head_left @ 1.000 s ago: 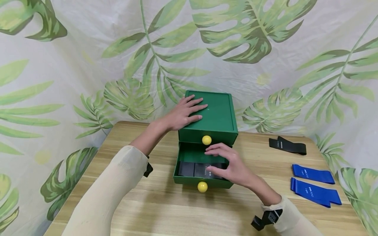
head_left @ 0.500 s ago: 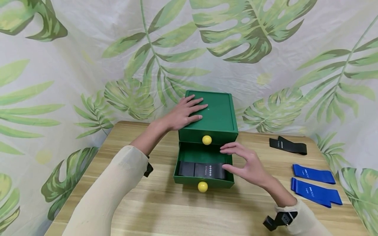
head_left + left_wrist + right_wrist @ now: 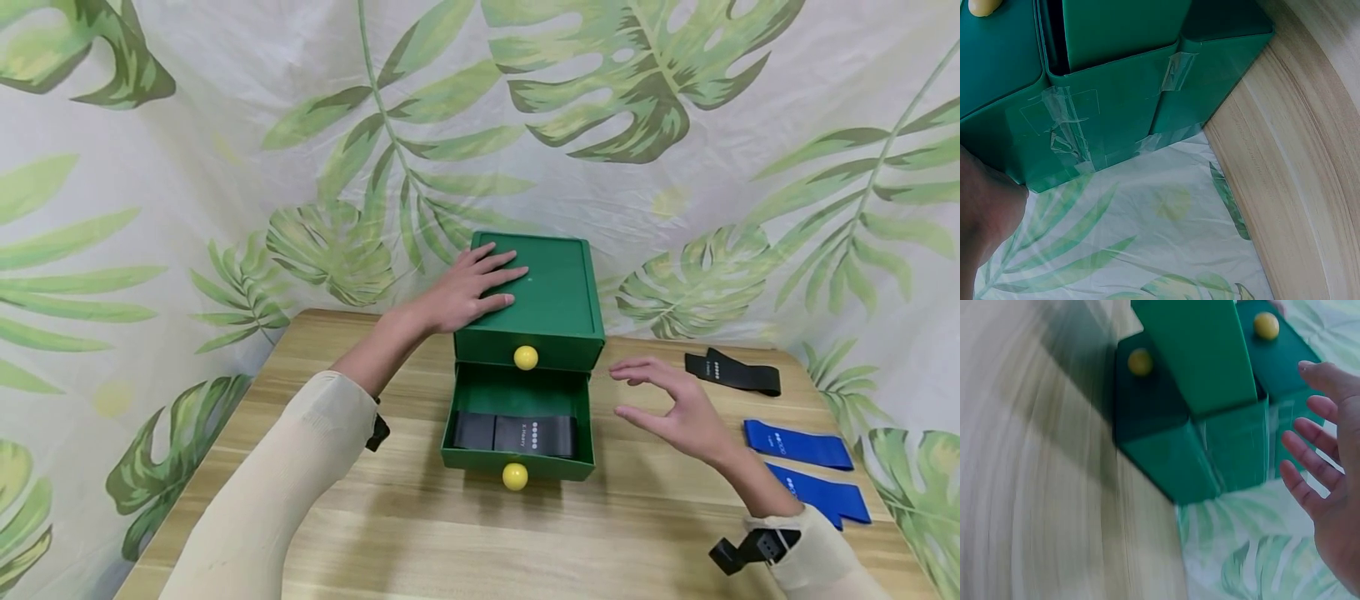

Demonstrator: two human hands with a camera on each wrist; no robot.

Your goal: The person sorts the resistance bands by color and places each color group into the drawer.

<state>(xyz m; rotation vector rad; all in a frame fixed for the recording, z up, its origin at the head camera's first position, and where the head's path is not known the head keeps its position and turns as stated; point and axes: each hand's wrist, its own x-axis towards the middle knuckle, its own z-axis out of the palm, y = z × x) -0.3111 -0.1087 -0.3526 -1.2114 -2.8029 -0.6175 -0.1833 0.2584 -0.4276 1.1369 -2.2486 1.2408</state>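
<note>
A green three-drawer cabinet [image 3: 555,279] with yellow knobs stands on the table; its middle drawer [image 3: 525,387] is pulled out. Inside that drawer lies a flat black resistance band [image 3: 517,433], printed "X-Heavy". My left hand [image 3: 472,292] rests with spread fingers on the left part of the cabinet top. To the right of the drawer, my right hand [image 3: 675,408] hovers with nothing in it, thumb and fingers apart and relaxed. In the right wrist view, the fingers [image 3: 1313,456] of that hand show beside the cabinet, and the bottom drawer [image 3: 1147,394] is pushed in.
Another black resistance band [image 3: 738,373] lies at the table's back right. Nearer are two blue resistance bands, one flat [image 3: 798,444] and one [image 3: 825,497] partly covered by the right arm. A leaf-printed cloth [image 3: 450,125] hangs behind the wooden table [image 3: 420,533].
My right hand has moved from over the pulled-out drawer to the right, away from the black band lying in it. The left hand has stayed in place on the cabinet top.
</note>
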